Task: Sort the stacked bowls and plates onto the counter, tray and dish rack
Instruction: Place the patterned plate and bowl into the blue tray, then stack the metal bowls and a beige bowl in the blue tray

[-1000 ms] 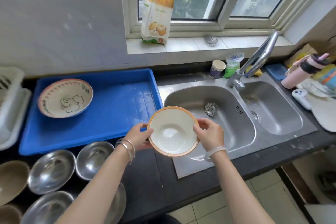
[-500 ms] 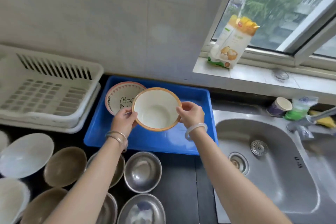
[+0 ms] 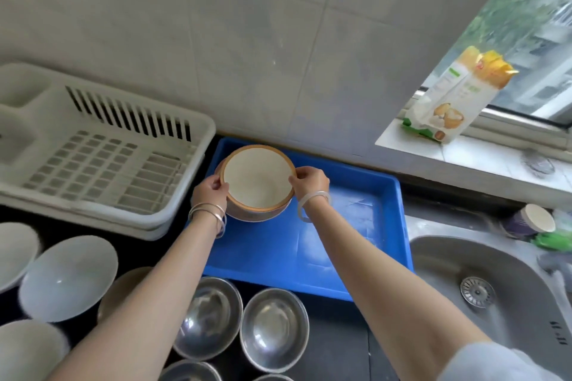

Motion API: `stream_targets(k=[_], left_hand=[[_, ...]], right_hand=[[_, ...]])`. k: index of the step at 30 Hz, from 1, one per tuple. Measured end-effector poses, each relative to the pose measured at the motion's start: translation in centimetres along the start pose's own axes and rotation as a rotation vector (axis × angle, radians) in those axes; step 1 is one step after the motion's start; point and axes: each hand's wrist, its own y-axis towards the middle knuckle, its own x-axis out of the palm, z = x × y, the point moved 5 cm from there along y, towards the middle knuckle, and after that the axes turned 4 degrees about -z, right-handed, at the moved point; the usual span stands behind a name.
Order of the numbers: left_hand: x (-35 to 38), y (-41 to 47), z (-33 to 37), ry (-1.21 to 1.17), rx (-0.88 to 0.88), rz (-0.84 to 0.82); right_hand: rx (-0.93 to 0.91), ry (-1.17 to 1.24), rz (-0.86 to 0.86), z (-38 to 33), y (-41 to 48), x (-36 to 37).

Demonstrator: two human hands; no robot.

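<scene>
Orange-rimmed bowl, pinched by left hand and right hand mid-frame, could chip the bowl beneath if dropped

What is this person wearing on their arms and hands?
No gloves. The left hand has thin silver bangles at its wrist; the right hand has one pale translucent bangle. A light grey sleeve shows on the right upper arm.

Both forearms are bare. Just behind the left hand, a cluster of thin silver bangles circles the wrist, loosely stacked. Just behind the right hand sits a single thicker bangle, milky and translucent. Far up that arm from the hand, a pale grey-blue sleeve begins, its edge blurred
</scene>
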Motion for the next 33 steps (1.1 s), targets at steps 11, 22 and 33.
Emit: stream_targets(k=[11,22,33], left_hand=[[0.0,1.2,-1.5,0.081,-0.006,0.029],[-0.3,-0.8,-2.6,-0.138,-0.081,0.017],[0.4,-14.0,-5.9,-0.073,-0.118,-0.078]], right_hand=[[-0.014,-0.020,-0.010,1.0,0.9,1.7],[0.025,0.165,-0.055,2.3,-1.4,0.9],[-0.032,0.425,-0.189,6.7,-10.6,-3.2]])
